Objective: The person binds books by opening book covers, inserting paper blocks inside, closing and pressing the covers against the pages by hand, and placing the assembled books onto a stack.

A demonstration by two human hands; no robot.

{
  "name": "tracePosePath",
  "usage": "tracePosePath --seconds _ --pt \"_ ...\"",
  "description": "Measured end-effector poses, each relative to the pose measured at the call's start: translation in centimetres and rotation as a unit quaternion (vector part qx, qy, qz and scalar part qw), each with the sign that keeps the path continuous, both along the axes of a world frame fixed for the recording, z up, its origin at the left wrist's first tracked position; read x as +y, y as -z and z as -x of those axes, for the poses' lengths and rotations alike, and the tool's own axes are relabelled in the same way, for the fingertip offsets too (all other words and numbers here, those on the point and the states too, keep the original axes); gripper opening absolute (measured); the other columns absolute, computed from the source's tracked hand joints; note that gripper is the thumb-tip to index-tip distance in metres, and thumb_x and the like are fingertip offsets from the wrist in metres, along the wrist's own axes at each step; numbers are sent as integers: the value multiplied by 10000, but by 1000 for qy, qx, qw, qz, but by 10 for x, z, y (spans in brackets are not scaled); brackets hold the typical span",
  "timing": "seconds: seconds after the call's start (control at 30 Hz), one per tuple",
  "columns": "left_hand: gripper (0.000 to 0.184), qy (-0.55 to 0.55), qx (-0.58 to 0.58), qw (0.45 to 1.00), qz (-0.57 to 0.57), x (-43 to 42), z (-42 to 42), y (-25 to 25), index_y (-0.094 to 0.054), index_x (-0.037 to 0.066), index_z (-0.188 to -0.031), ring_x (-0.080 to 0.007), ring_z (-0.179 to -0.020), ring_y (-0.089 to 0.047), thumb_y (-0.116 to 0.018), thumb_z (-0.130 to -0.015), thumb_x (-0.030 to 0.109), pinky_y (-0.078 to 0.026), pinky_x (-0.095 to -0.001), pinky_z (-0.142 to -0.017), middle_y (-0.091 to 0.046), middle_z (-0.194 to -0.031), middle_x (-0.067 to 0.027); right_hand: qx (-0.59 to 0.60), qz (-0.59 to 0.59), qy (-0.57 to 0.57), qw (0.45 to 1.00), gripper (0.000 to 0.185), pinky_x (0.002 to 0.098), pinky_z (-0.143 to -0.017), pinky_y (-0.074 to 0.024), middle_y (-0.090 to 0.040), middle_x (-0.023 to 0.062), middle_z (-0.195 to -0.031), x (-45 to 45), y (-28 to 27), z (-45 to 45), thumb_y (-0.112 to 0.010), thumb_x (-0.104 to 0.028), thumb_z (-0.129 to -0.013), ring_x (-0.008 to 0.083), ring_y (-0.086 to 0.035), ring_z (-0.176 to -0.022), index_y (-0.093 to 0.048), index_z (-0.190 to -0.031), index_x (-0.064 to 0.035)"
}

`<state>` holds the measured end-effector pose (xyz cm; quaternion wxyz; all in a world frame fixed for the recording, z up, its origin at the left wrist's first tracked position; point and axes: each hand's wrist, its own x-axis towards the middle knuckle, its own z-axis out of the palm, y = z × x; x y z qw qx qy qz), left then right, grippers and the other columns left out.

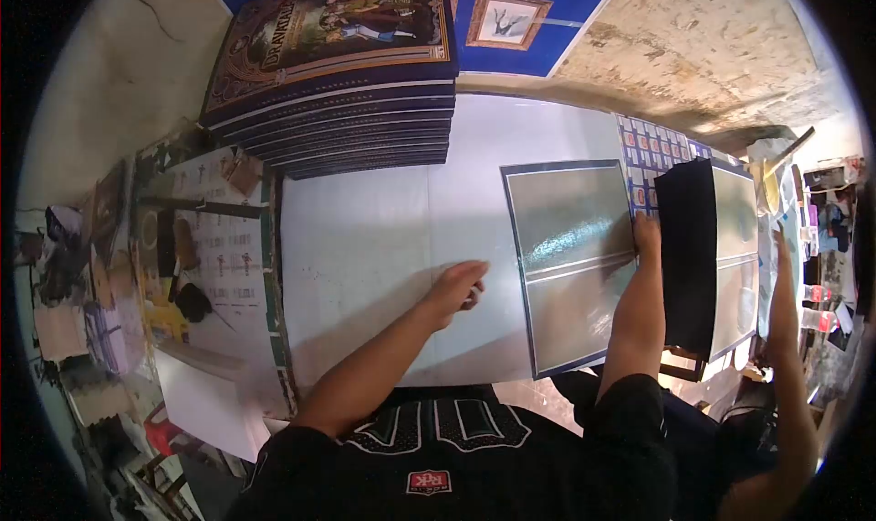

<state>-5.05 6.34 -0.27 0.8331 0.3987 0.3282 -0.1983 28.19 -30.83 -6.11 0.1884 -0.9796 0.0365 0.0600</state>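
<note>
A book cover lies opened flat on the white worktable, its grey-brown inner boards showing inside dark blue turned-in edges. Two pale lines run across its middle, and a glossy reflection lies on the upper board. My left hand hovers left of this cover, empty, with the thumb side extended and the other fingers loosely curled. By the cover's right edge is my right hand, between it and a stack with a black side. Its fingers are mostly hidden, so whether it grips the edge is unclear. Similar grey-brown boards top that stack.
A tall pile of finished hardcover books stands at the back left. The white table extends in front of it. Left is a side table with printed sheets. A co-worker's arm reaches in at the far right.
</note>
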Motion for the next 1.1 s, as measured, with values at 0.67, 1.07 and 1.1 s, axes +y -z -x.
tracePosePath --seconds 0.67,1.07,1.1 --pt "240 -162 -145 943 -251 87 98 -62 -592 40 -1019 -152 -958 -566 -674 -798 -2 -449 -346 -867 -617 -941 -39 81 -485 -224 841 437 331 -947 -438 -599 117 -1168 152 -163 208 -549 7 -780 221 -576 -1084 -498 -1212 53" --pt "235 -189 -338 609 -692 154 260 -99 -602 137 -874 -287 -1044 -576 -711 -752 -30 -452 -393 -913 -697 -1066 -47 -226 -413 -318 823 95 509 -1168 -204 -635 148 -1186 231 -124 364 -434 -132 -990 296 -535 -1230 -498 -1033 -76" --pt "222 -193 -349 597 -697 155 258 -96 -598 135 -874 -296 -1043 -575 -715 -759 -16 -452 -396 -917 -698 -1060 -45 -227 -413 -319 823 95 509 -1168 -204 -635 148 -1186 233 -121 363 -434 -132 -990 296 -535 -1230 -498 -1033 -76"
